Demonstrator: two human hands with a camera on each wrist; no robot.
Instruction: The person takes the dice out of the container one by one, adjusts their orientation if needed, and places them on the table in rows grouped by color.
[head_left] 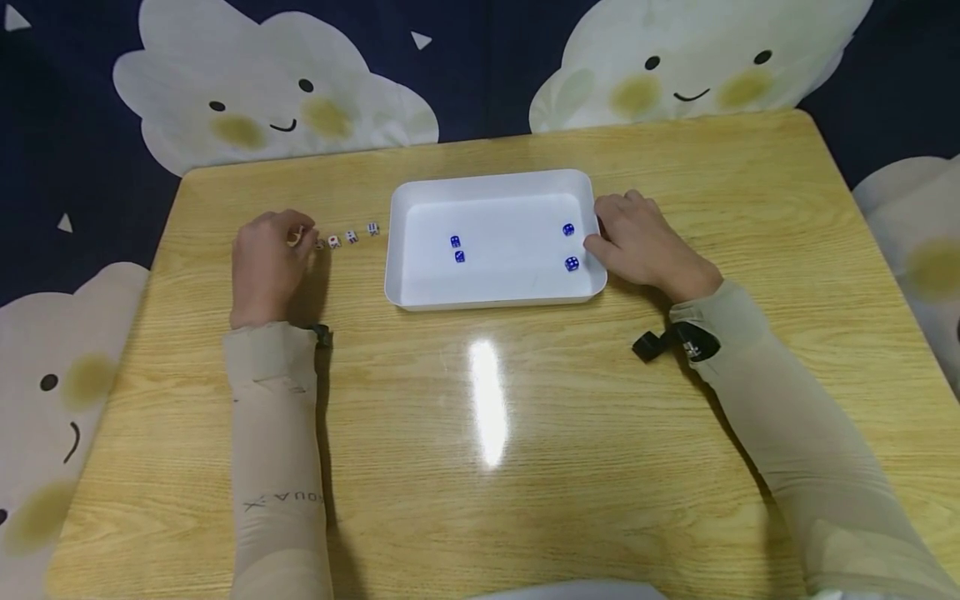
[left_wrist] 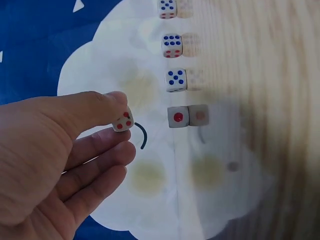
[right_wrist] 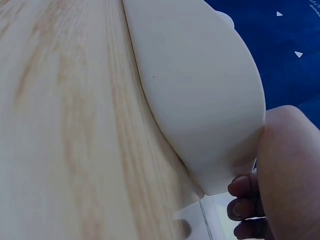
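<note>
My left hand [head_left: 266, 262] is at the left of the table, pinching a white die [left_wrist: 123, 121] with red dots between thumb and forefinger. The remaining fingers curve loosely below it in the left wrist view. Beside this hand, several white dice [head_left: 351, 237] form a row stretching toward the tray; the nearest die [left_wrist: 178, 117] shows one large red dot. My right hand [head_left: 645, 246] grips the right end of the white tray [head_left: 491, 303], its thumb over the rim and its fingers along the outer wall. Several blue dice [head_left: 460, 257] lie inside the tray.
The wooden table [head_left: 420, 500] has a bright glare streak in front of the tray. Dark cloth with cloud faces [head_left: 277, 92] hangs behind the table and at its sides. A white edge [head_left: 570, 592] shows at the bottom of the head view.
</note>
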